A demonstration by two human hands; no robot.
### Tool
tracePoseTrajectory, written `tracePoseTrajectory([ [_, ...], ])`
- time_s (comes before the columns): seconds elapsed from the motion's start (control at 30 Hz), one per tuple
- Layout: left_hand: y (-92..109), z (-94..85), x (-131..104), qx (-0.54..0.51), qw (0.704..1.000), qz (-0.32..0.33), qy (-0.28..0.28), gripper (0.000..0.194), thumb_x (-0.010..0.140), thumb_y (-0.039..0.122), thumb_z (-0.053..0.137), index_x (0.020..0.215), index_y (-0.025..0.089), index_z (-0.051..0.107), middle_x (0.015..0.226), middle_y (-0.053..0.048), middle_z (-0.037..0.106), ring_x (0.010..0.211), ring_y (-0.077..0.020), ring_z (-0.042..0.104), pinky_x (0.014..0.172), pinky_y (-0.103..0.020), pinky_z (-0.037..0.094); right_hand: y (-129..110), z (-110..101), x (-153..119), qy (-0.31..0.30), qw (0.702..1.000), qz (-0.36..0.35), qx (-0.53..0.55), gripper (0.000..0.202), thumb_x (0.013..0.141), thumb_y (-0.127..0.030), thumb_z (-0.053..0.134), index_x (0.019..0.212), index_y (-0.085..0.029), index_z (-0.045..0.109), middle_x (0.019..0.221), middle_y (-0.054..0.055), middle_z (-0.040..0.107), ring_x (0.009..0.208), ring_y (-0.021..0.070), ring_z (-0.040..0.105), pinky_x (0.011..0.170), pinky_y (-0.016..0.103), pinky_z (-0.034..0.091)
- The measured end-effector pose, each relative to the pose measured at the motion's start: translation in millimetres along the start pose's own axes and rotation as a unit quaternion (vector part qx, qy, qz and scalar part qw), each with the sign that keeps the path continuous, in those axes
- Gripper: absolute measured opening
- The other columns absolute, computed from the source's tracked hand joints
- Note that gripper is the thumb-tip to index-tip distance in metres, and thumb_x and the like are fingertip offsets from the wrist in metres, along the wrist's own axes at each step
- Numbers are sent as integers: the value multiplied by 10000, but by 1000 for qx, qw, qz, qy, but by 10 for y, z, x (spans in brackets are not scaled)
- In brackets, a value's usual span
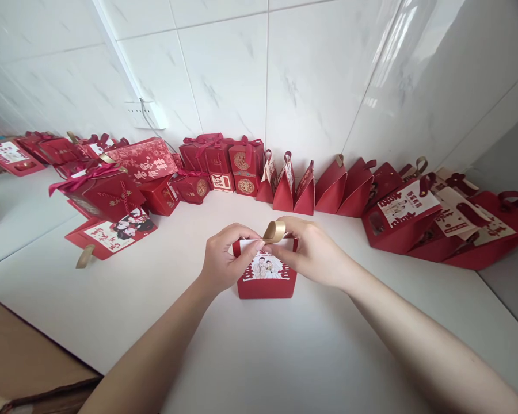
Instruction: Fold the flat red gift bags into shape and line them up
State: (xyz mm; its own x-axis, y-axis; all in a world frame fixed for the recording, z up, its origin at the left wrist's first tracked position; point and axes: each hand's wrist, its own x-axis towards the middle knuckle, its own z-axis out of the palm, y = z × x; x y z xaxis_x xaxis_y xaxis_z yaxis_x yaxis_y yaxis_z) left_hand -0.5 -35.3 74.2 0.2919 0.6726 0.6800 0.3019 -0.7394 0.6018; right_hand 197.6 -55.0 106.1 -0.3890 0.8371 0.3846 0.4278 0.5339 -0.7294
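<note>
Evidently for even support, left hand [225, 254] (nine o'clock) and right hand [314, 251] (three o'clock) pinch the red box [266, 276] beside its gold ribbon [278, 229].

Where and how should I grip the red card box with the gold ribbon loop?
Probably by the lower sides of the red card box, from left and right: it stands upright, while the left hand and right hand pinch its top. I'd avoid the gold ribbon loop: its fastening is hidden.
</note>
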Motion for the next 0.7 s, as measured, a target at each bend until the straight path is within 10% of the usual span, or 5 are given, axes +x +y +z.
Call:
tracePoseTrajectory([
  [0.7, -45, -9, -30, -50, 997, -40, -37, 87, 919, 260, 595, 876, 187, 616, 838, -32, 655, 752, -146, 610, 698, -275, 489, 20, -132, -32, -61, 993, -56, -86, 127, 935, -125, 491, 959, -202, 589, 845, 33, 599, 699, 171, 538, 605, 301, 398],
])
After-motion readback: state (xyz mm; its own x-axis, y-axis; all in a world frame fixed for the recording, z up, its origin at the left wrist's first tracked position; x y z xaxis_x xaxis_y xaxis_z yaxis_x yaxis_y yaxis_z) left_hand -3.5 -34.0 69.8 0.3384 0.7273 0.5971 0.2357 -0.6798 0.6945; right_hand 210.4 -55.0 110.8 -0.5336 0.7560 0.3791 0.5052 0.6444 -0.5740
